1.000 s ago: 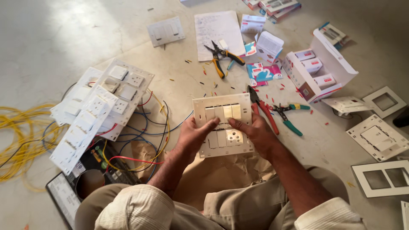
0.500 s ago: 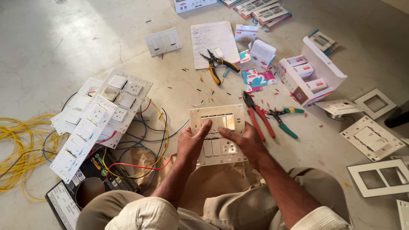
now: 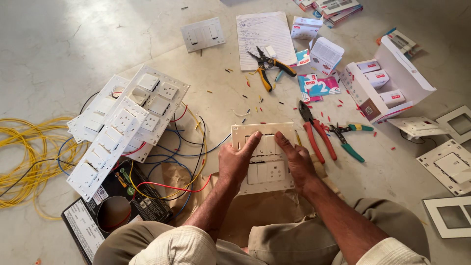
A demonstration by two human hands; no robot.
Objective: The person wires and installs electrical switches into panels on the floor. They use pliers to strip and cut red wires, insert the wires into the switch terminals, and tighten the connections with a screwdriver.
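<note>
A cream switch plate (image 3: 265, 169) with several switches and a socket lies on the floor in front of my knees. My left hand (image 3: 238, 161) grips its left side, thumb pressing on the switches near the top. My right hand (image 3: 297, 159) grips its right side, thumb also on the upper switches. Brown paper (image 3: 255, 211) lies under the plate. Red-handled pliers (image 3: 316, 135) and green-handled cutters (image 3: 349, 140) lie just right of my right hand.
Wired white switch plates (image 3: 125, 122) are stacked at left beside coiled yellow wire (image 3: 29, 157) and a black box (image 3: 108, 211). Farther off lie a single switch plate (image 3: 202, 34), a written sheet (image 3: 265, 37), yellow-handled strippers (image 3: 267, 66), an open carton (image 3: 387, 81) and white frames (image 3: 449, 162).
Both hands have lowered the switch plate toward my lap and shifted their thumbs onto its upper switches. The view has tilted, so the floor items sit higher in frame.
</note>
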